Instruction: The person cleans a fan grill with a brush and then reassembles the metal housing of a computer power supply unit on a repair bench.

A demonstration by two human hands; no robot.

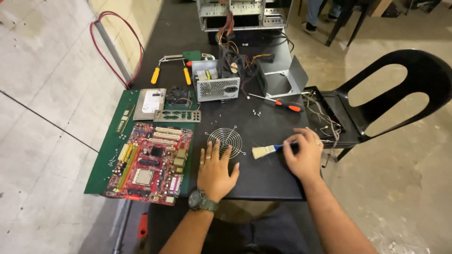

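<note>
A small paintbrush (265, 150) with pale bristles and a blue handle lies almost flat on the black table (263, 178), bristles pointing toward the person's left. The right hand (305, 155) is closed on the handle end, fingers curled round it, so only the bristles and a short piece of blue show. The left hand (215, 171) lies palm down and open on the table just to the left of the bristles, fingers spread, holding nothing; a watch (202, 201) sits on its wrist. Its fingertips touch the near edge of a round wire fan guard (226, 140), which lies flat just beyond the hand and beside the brush tip. The two hands are apart, with the brush between them.

Left of the left hand a red circuit board (150, 162) rests on a green mat (101, 174). Farther back lie a metal port plate (177, 115), a hard drive (149, 103) and a grey power supply (217, 84) with its bundle of wires. An orange-handled screwdriver (282, 103) lies beyond the right hand, and a black chair (400, 94) stands at the right of the table.
</note>
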